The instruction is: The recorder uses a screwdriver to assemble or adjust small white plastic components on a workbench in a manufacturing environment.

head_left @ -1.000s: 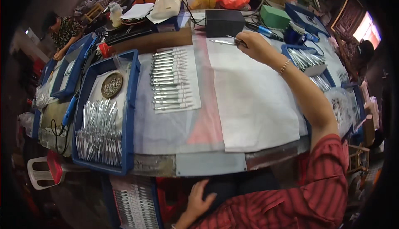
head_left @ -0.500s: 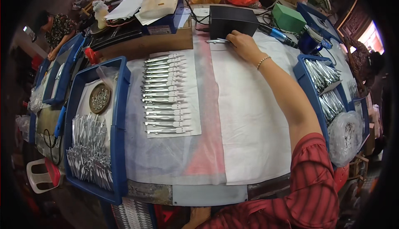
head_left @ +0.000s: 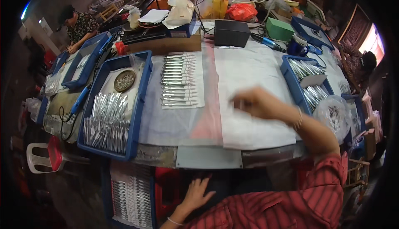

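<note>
The right hand (head_left: 257,103) is drawn back from the black box (head_left: 231,32) to the white sheet (head_left: 253,69), blurred mid-worktop.

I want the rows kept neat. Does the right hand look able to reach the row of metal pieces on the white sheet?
Probably yes: the right hand hovers over the white paper just beside the row of metal pieces, with nothing standing between them.

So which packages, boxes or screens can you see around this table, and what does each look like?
Black box: far edge of the table, rectangular, cable attached.
Green box: right of the black one, small, cube-like.
Orange-red bag: behind the black box, crumpled plastic.
Yellow bags: far side, upright pouches.
Clear plastic bag: right edge, holding metal pieces.
Screen: far right, glowing, blurred.
</note>
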Tool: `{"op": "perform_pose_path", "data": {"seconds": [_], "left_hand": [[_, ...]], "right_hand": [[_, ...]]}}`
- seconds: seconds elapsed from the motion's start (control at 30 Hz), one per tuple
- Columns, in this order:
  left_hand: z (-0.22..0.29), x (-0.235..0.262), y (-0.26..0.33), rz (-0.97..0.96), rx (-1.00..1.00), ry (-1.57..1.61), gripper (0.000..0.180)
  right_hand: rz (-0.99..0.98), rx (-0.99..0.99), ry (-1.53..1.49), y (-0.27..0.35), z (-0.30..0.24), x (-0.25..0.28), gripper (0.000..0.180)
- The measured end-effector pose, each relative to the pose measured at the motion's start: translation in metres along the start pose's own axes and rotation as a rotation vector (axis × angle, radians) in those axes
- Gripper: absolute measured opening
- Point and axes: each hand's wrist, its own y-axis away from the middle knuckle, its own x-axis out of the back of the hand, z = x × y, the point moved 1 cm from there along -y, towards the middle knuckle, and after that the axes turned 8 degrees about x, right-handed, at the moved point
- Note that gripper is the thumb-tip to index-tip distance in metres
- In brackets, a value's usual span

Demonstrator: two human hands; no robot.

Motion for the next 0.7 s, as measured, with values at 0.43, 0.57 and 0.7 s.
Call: {"op": "perform_pose_path", "data": {"seconds": [0.43,0.57,0.7], "left_hand": [[0.077,0.163,-0.012,0.375,-0.278,0.21,0.019],[0.067,0.186,-0.092,0.47,-0.292,0.001,0.018],[0.044,0.205,-0.196,0.635,-0.438,-0.367,0.025]], "right_hand": [[-0.462,0.12,0.212,0.136,-0.043,-0.271,0.043],[-0.547,0.196,0.173,0.158,-0.037,-0.243,0.032],[-0.416,0.186,-0.297,0.181,-0.005,-0.236,0.031]]}}
